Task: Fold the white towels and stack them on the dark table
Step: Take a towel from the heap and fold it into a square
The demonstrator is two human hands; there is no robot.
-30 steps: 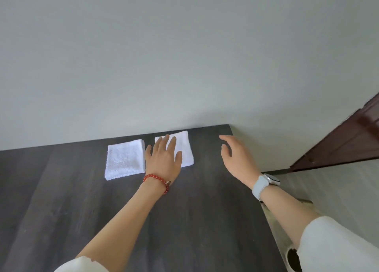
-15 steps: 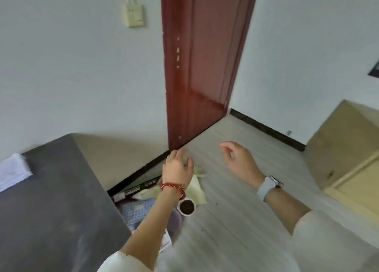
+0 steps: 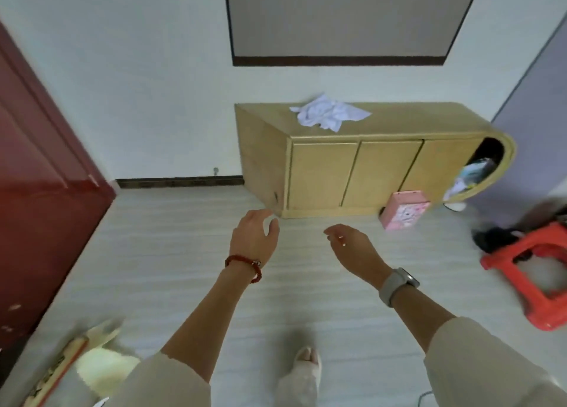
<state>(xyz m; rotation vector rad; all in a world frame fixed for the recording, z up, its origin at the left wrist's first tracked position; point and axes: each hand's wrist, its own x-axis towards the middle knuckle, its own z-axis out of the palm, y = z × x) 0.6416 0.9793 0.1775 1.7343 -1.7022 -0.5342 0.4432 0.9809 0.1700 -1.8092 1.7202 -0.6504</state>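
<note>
1. A crumpled heap of white towels (image 3: 329, 114) lies unfolded on top of a low, light wooden cabinet (image 3: 352, 173) that stands against the far wall. The heap sits toward the left end of the cabinet's top, well apart from both hands.

2. The dark table named in the task is not in view, so no folded stack can be checked here. Judging from the heap alone, at least this batch is left to fetch, fold and stack.

3. The left hand (image 3: 253, 239) is held out in front of the body over the pale floor (image 3: 159, 253), palm down, fingers loosely spread and slightly curled. It holds nothing. A red bead bracelet (image 3: 244, 265) circles its wrist.

4. The right hand (image 3: 352, 250) is also held forward at about the same height, fingers relaxed and partly curled, with nothing in it. A pale watch (image 3: 397, 284) sits on that wrist.

5. Both forearms come out of light sleeves and point toward the cabinet; the likely step is walking over to reach the heap.

6. Around this: a dark red door (image 3: 36, 191) on the left, a pink box (image 3: 405, 210) on the floor touching the cabinet's front, and a red plastic stool (image 3: 527, 271) tipped on its side at the right.
</note>
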